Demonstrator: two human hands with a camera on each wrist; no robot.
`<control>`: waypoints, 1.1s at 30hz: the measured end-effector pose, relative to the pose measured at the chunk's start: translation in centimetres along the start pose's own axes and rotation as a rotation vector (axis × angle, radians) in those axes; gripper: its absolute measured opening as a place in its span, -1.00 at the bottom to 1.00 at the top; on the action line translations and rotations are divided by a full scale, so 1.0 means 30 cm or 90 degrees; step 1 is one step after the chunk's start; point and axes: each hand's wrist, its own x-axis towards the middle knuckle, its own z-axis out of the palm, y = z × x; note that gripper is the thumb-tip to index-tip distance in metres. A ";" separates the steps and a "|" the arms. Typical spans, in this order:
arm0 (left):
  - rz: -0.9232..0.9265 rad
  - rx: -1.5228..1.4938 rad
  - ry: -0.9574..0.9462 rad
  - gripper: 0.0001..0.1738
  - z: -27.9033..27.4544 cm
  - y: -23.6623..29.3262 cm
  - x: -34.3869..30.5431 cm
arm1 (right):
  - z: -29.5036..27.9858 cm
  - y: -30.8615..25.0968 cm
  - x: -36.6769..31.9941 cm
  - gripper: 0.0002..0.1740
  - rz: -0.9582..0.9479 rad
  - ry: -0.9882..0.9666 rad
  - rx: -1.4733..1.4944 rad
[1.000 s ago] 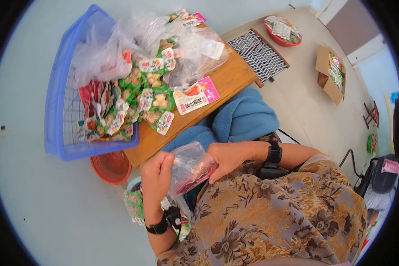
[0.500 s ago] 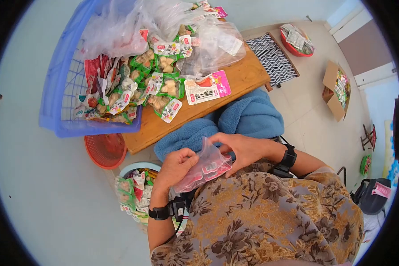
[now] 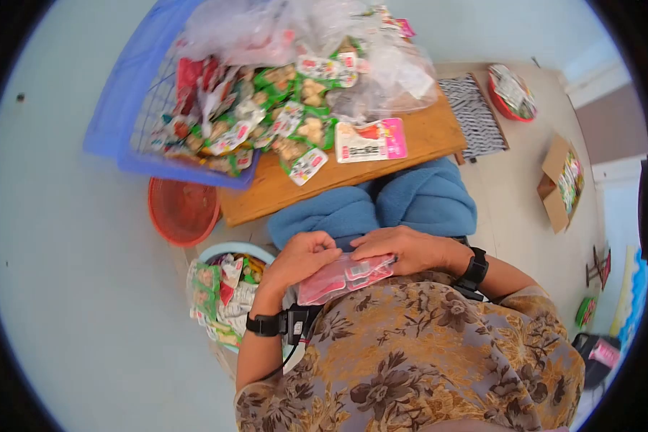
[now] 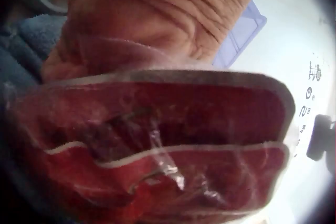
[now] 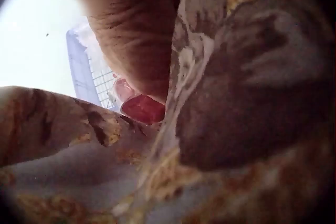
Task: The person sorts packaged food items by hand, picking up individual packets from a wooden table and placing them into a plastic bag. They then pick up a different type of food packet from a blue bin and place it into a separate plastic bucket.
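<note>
A: Where do you have the clear bag [image 3: 345,277]?
B: On my screen it lies across the person's lap, against the flowered dress [image 3: 425,345] and just below the blue fleece [image 3: 425,201]. Red packets fill it — the left wrist view shows them pressed against the plastic.
A: And the grip on each side?
B: The left hand [image 3: 304,258] has its fingers curled, pinching the bag's left end. The right hand [image 3: 405,248] lies on top with fingers fairly straight, pressing the bag flat.
A: Anything around?
B: The bench [image 3: 425,137] ahead carries a pink packet [image 3: 371,140] and a blue basket [image 3: 119,108] heaped with snack packets [image 3: 266,122]. A tub [image 3: 230,248] of packets stands by the left arm.
</note>
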 end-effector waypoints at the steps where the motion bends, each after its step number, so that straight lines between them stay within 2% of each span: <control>1: 0.018 -0.015 -0.017 -0.87 -0.002 -0.031 -0.001 | 0.014 0.011 0.004 -0.45 0.021 0.026 0.019; 3: 0.040 -0.008 0.040 -0.83 -0.010 -0.068 -0.013 | 0.021 0.012 0.027 -0.50 0.026 0.031 0.047; 5: 0.064 0.006 0.089 -0.78 -0.032 -0.080 -0.040 | -0.003 -0.016 0.047 -0.57 0.166 0.046 0.148; 7: 0.107 -0.126 0.164 -0.50 -0.050 -0.063 -0.079 | 0.004 0.030 0.045 -0.60 0.136 0.050 0.166; 8: 0.064 -0.150 0.195 -0.23 -0.058 -0.040 -0.117 | 0.003 0.044 0.046 -0.63 0.145 0.066 0.193; 9: 0.061 -0.154 0.207 -0.23 -0.056 -0.053 -0.134 | 0.006 0.050 0.055 -0.65 0.154 0.083 0.219; 10: 0.150 -0.277 0.166 -0.19 -0.048 -0.070 -0.148 | 0.018 0.045 0.063 -0.76 0.179 0.135 0.293; 11: 0.242 -0.396 0.123 -0.13 -0.038 -0.088 -0.158 | 0.017 0.058 0.069 -0.76 0.176 0.126 0.293; 12: 0.235 -0.479 0.124 -0.30 -0.022 -0.100 -0.175 | 0.013 0.075 0.071 -0.80 0.188 0.135 0.310; 14: 0.248 -0.449 0.130 -0.38 0.008 -0.110 -0.192 | 0.013 0.088 0.078 -0.83 0.200 0.139 0.328; 15: 0.257 -0.418 0.130 -0.38 0.023 -0.107 -0.193 | 0.009 0.077 0.086 -0.85 0.223 0.151 0.370; 16: 0.221 -0.479 0.162 -0.34 0.040 -0.106 -0.185 | 0.004 0.064 0.093 -0.87 0.248 0.163 0.413; 20: 0.200 -0.461 0.222 -0.42 0.063 -0.122 -0.170 | -0.028 0.001 0.150 -0.88 0.230 0.142 0.386; 22: 0.190 -0.475 0.226 -0.48 0.057 -0.128 -0.181 | -0.035 -0.025 0.178 -0.83 0.237 0.111 0.418; 26: 0.192 -0.557 0.239 -0.48 0.065 -0.149 -0.233 | -0.005 -0.060 0.235 -0.74 0.228 0.090 0.439; 29: 0.167 -0.584 0.264 -0.49 0.085 -0.179 -0.284 | 0.048 -0.044 0.264 -0.67 0.271 0.071 0.496; 31: 0.183 -0.649 0.327 -0.58 0.093 -0.193 -0.320 | 0.089 -0.018 0.274 -0.63 0.268 0.045 0.555; 32: 0.171 -0.668 0.360 -0.57 0.096 -0.192 -0.344 | 0.111 -0.004 0.275 -0.54 0.293 0.016 0.576; 33: 0.172 -0.666 0.358 -0.57 0.093 -0.206 -0.365 | 0.119 -0.005 0.279 -0.54 0.292 0.018 0.575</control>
